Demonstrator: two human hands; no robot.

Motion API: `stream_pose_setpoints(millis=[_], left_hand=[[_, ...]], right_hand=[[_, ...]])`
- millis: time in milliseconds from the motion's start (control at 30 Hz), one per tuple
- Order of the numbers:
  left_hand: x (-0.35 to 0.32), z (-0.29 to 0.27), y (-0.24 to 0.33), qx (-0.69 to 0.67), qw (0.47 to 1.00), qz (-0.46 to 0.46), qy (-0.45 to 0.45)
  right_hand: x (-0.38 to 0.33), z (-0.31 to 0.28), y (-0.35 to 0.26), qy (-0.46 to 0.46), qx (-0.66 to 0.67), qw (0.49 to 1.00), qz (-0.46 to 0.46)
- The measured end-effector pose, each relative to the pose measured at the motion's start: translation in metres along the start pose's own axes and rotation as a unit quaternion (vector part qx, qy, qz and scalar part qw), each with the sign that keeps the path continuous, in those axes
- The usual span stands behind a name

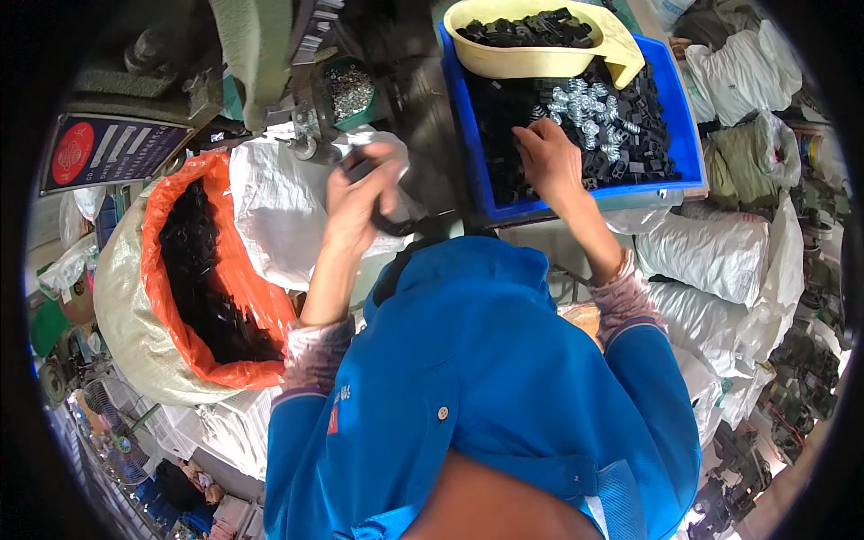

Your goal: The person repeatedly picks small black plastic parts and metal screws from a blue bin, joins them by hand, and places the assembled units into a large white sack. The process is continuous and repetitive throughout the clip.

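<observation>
My left hand [358,191], smeared by motion, is closed round a black curved part [393,225] whose exact kind I cannot make out. It is in the air between the orange-lined sack and the blue tray. Over the left half of the blue tray [580,194] my right hand [551,160] has its fingers pinched together; whatever is between them is hidden. Just beyond its fingertips lies a heap of shiny metal springs [589,110]. Small black plastic pieces [641,148] fill the tray around the springs.
A yellow scoop [490,63] with black pieces rests on the tray's far edge. At left, an orange-lined sack [261,310] holds black parts. A green container [351,94] of small metal bits stands beside a machine [241,54]. White sacks [706,256] line the right.
</observation>
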State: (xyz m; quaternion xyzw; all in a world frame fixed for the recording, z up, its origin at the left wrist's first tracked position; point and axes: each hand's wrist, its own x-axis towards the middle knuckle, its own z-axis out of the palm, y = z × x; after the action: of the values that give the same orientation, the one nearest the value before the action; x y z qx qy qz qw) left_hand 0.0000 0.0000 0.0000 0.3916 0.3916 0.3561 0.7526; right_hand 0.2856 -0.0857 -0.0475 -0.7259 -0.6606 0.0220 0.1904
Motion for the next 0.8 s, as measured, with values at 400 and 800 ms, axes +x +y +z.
stream_pose_setpoints(millis=[400, 800], left_hand=[[0.071, 0.111, -0.023, 0.198, 0.974, -0.07, -0.087], [0.094, 0.125, -0.05, 0.188, 0.965, -0.152, -0.098]], right_hand=[[0.002, 0.009, 0.044, 0.039, 0.018, 0.994, -0.098], [-0.001, -0.009, 0.043, 0.044, 0.322, 0.946, -0.008]])
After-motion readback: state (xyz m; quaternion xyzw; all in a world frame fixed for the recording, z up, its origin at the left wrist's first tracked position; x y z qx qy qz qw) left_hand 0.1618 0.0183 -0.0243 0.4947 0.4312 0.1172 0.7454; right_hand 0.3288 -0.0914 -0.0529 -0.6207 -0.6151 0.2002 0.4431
